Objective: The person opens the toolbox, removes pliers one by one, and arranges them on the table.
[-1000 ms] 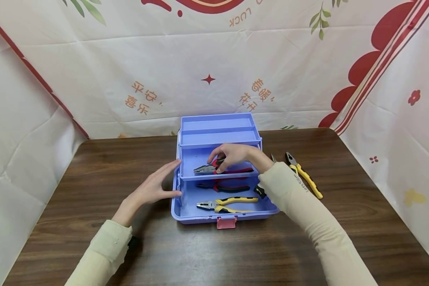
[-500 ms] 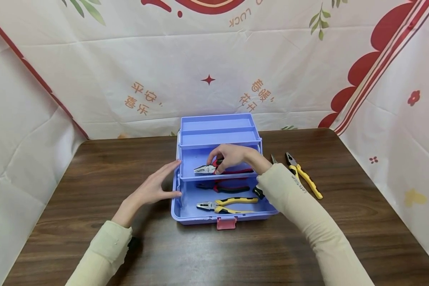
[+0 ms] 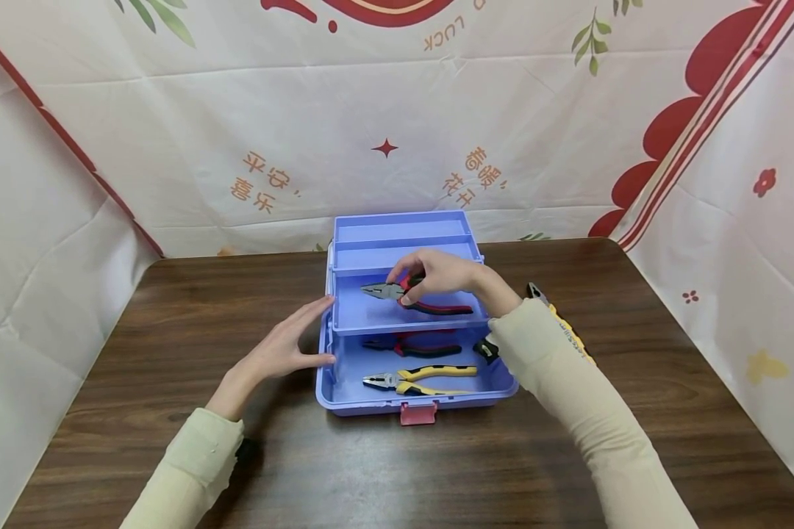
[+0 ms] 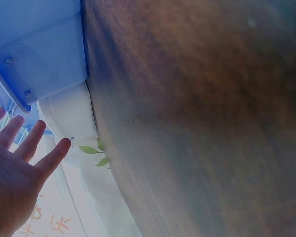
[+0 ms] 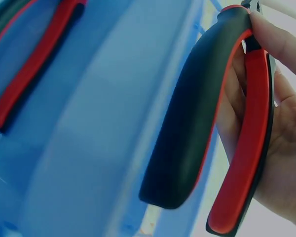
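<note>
Right hand pinches red-and-black pliers over the middle tray of a blue toolbox.
The pliers' handles spread rightward, within the tray's side edges, their nose toward the left wall. The left hand is spread wide, holding nothing, thumb and fingertips at the box's left edge; whether they touch cannot be told. Below the tray's front lip, the open bottom holds a second red-and-black pair and, near the front rim, yellow-and-black pliers. A pink-red latch hangs at the front. Brown table stretches left and forward of the box; on its right, the sleeve partly covers another yellow-handled pair. White printed cloth rises behind the back edge.
</note>
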The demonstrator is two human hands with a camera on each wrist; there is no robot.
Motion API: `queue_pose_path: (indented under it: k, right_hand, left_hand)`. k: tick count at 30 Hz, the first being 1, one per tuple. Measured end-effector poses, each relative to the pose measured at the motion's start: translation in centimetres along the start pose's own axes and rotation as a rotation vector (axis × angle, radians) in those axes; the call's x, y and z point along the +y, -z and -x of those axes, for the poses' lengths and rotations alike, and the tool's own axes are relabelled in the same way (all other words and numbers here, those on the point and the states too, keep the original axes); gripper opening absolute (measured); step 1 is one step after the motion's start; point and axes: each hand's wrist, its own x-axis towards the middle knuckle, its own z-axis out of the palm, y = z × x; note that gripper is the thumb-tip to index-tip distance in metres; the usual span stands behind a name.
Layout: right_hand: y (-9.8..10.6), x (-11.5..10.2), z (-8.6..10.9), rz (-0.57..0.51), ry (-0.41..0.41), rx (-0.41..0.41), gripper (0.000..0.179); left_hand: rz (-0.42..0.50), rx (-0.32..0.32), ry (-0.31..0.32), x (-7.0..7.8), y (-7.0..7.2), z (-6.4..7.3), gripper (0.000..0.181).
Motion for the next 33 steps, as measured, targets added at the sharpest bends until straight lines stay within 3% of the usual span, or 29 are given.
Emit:
queue_pose_path:
  k: [5,15,33]
  right_hand:
    - [1.1,-0.6,0.8,-0.007,0.012,0.076,0.034]
    - [3.6,-0.7,3.8,0.005,-0.083,0.265,0.039]
    - [7.0,4.6,11.4,-0.127,-0.277,0.515,0.05]
  left_hand:
    - [0.001,0.002,-0.001,0.0,0.1,0.1,0.089]
    - [-0.006,-0.007,0.013,0.0,0.1,0.1,0.089]
    - [0.0,-0.012,0.015,0.1,0.0,0.0,0.09]
